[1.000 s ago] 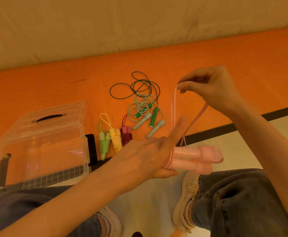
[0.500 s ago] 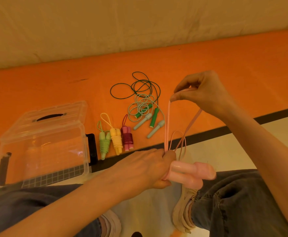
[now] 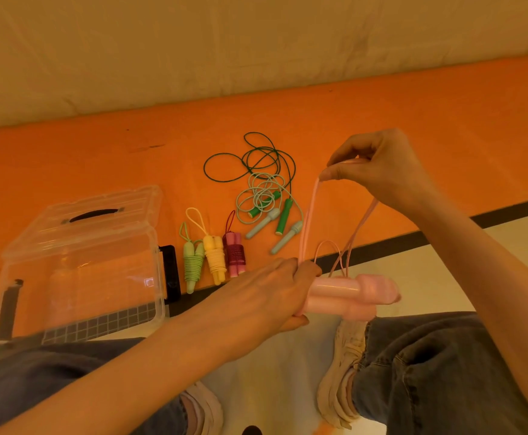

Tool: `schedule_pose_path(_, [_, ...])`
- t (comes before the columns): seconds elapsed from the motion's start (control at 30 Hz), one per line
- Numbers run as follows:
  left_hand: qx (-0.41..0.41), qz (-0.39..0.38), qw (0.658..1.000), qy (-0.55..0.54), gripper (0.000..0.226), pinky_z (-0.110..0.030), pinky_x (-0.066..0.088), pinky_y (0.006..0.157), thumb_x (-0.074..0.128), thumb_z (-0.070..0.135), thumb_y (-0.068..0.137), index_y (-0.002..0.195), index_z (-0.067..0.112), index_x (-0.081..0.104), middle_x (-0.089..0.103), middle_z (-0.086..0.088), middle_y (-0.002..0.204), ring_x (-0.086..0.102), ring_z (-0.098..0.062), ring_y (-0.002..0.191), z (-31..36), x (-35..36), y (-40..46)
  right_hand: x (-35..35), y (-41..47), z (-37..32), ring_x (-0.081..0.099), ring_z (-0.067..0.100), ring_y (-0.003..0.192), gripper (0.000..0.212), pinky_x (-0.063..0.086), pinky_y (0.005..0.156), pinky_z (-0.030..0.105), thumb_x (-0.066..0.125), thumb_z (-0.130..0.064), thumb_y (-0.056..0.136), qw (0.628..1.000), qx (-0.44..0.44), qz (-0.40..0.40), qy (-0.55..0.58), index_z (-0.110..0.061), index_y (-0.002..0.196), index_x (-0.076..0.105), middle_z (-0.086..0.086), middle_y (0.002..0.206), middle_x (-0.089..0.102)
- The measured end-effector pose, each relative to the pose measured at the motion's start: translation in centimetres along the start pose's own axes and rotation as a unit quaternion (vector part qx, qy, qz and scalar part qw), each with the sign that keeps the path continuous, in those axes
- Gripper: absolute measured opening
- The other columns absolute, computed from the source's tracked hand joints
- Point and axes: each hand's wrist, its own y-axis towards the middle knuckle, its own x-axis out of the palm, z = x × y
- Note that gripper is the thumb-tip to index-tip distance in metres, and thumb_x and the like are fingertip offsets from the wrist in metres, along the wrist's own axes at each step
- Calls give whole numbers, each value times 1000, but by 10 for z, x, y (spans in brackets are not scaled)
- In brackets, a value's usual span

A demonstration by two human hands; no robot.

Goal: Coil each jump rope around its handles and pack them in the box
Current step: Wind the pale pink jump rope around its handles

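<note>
Head view. L hand point(image 3: 269, 293) grips both pink handles point(image 3: 347, 296) side by side, at 5 o'clock. R hand point(image 3: 378, 167), at 2 o'clock, pinches pink cord point(image 3: 308, 221) looped up from handles. Three coiled ropes point(image 3: 214, 255) lie near centre; clear box point(image 3: 77, 262) at 9 o'clock; two uncoiled green ropes point(image 3: 265, 189) at 12.

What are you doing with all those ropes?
A person is bundling jump ropes. The left hand grips the two pink handles together, and the right hand pinches the pink cord up above them. Three wound ropes lie on the orange mat beside the clear box. Two green ropes lie tangled, not yet coiled.
</note>
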Motion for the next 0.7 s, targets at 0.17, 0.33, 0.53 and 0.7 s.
schedule_pose_path(0.17, [-6, -29, 999, 35, 39, -29, 40, 76, 50, 34, 96, 128, 15, 37, 48, -2, 117, 49, -16, 105, 1, -1, 2, 3, -1, -1, 55, 3, 63, 19, 44, 61, 31, 83, -29, 68, 1000, -6, -16, -24, -16, 78, 74, 0, 77, 70])
schedule_pose_path(0.33, [35, 57, 997, 26, 31, -28, 44, 54, 63, 28, 84, 107, 13, 50, 56, -4, 92, 57, -18, 80, -5, 1, -1, 2, 1, 4, 61, 21, 74, 18, 45, 65, 36, 83, -26, 68, 1000, 9, -5, -17, -14, 78, 74, 6, 79, 71])
schedule_pose_path(0.53, [43, 153, 985, 60, 36, -34, 51, 42, 46, 38, 77, 104, 14, 46, 60, -5, 88, 59, -18, 75, -6, -10, 3, -3, 0, 9, 67, 19, 79, 13, 51, 73, 27, 77, -13, 77, 998, 30, -34, 34, -6, 87, 73, 13, 83, 72])
schedule_pose_path(0.7, [18, 212, 967, 141, 34, -32, 39, 70, 56, 36, 74, 97, 10, 57, 62, -6, 84, 58, -25, 74, -8, -15, 7, -6, 0, 11, 66, 6, 70, 14, 52, 70, 17, 76, -13, 77, 996, 53, -33, 57, -6, 89, 73, 12, 82, 72])
